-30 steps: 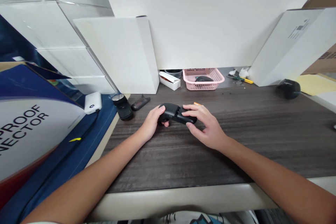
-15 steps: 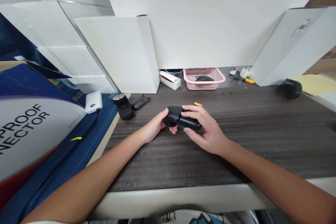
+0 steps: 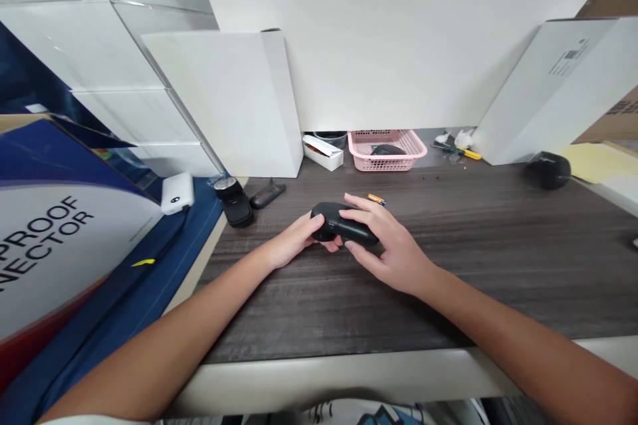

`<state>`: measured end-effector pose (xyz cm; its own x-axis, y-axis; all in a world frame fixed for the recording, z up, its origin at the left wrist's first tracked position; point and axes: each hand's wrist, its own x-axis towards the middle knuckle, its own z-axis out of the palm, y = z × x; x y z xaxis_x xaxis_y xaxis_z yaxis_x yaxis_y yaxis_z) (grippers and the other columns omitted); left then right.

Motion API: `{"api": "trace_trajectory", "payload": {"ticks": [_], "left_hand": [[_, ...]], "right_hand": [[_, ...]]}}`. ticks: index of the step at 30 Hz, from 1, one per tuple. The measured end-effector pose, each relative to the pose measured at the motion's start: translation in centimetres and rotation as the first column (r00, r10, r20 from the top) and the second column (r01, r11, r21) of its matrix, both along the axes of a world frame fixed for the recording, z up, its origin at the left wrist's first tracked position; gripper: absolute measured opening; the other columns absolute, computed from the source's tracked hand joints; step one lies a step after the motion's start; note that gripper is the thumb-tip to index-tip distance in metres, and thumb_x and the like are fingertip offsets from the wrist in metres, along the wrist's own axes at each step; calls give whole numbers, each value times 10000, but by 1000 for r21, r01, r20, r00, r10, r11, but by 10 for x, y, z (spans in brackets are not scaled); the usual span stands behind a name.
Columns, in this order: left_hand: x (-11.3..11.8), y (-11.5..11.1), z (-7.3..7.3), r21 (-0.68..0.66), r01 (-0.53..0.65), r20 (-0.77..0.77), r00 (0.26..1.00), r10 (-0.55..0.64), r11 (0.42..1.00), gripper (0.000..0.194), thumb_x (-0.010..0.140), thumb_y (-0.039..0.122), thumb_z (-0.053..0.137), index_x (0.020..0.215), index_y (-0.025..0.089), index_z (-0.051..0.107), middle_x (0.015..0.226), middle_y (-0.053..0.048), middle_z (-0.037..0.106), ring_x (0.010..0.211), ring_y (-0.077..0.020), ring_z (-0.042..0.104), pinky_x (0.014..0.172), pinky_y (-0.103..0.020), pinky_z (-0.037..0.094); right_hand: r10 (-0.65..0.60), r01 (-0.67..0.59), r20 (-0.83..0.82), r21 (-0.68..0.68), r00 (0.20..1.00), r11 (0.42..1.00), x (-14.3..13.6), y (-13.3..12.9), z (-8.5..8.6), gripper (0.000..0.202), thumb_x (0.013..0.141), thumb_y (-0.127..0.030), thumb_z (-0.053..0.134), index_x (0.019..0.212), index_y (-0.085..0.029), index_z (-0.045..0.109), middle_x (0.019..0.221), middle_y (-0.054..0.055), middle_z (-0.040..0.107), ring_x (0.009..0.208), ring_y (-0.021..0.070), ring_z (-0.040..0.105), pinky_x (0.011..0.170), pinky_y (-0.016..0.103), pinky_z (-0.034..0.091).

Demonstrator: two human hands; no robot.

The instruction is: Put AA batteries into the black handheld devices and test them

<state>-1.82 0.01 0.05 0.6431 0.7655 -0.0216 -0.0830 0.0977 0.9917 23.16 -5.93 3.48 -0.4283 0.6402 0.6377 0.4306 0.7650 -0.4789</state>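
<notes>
Between my two hands, low over the desk, is a black mouse-shaped device (image 3: 329, 213) with a seam across its middle; its exact kind is unclear. My left hand (image 3: 298, 239) closes round its left end, thumb on top and fingertips showing underneath. On the other end lies my right hand (image 3: 386, 246), its fingers over the top and its thumb along the near side. Just beyond the right fingers a small orange and blue battery (image 3: 377, 199) rests on the dark wood desk (image 3: 309, 312). The underside of the device is hidden.
A pink basket (image 3: 383, 163) holding a dark object stands at the back beside a small white box (image 3: 323, 152). Black gadgets (image 3: 234, 202) sit at left, another black object (image 3: 548, 170) at right. Yellow-handled pliers (image 3: 466, 151) lie behind. Tall white boxes (image 3: 234, 99) border the desk.
The device has tilted slightly, and its two sections look more in line. My left thumb has moved further onto its top, and my right hand has shifted a little left.
</notes>
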Motion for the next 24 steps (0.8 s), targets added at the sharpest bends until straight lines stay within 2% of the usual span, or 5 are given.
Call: {"api": "trace_trajectory", "payload": {"ticks": [9, 14, 19, 21, 24], "left_hand": [[2, -3, 6, -29, -64, 21, 998, 65, 998, 608, 824, 535, 868, 1202, 137, 606, 973, -104, 764, 855, -216, 754, 810, -328, 616], [8, 0, 5, -6, -191, 2, 982, 191, 981, 638, 771, 562, 898, 1119, 134, 578, 848, -62, 730, 640, -172, 708, 615, -293, 614], [8, 4, 1, 132, -239, 23, 971, 238, 962, 649, 792, 525, 890, 1207, 154, 557, 852, -31, 694, 648, -141, 672, 556, -239, 584], [7, 5, 1, 181, -258, 18, 966, 259, 949, 645, 792, 483, 899, 1239, 168, 558, 854, -11, 666, 663, -132, 658, 548, -223, 575], [5, 4, 3, 206, -258, 4, 965, 263, 944, 650, 791, 444, 903, 1282, 186, 565, 902, -17, 650, 742, -157, 670, 549, -225, 579]], "right_hand": [[40, -42, -23, -102, 999, 994, -2, -5, 2, 586, 1011, -270, 642, 1560, -266, 436, 1600, 136, 477, 1519, 277, 441, 1263, 505, 383], [68, -149, -252, -317, 965, 937, -1, 3, -13, 569, 1092, -342, 493, 1636, -276, 341, 1607, 133, 475, 1434, 285, 514, 1161, 501, 482], [-99, -365, -562, -650, 821, 666, -2, 19, -25, 585, 1073, -549, 443, 1541, -198, 446, 1017, 116, 758, 706, 203, 687, 578, 308, 555], [-147, -492, -636, -703, 757, 514, -3, 23, -24, 516, 1044, -570, 451, 1276, -139, 616, 822, 105, 749, 588, 196, 653, 507, 289, 512], [-174, -630, -720, -680, 672, 376, -3, 26, -21, 429, 1003, -532, 531, 1032, -129, 675, 896, 150, 781, 633, 206, 697, 561, 307, 557]]}}
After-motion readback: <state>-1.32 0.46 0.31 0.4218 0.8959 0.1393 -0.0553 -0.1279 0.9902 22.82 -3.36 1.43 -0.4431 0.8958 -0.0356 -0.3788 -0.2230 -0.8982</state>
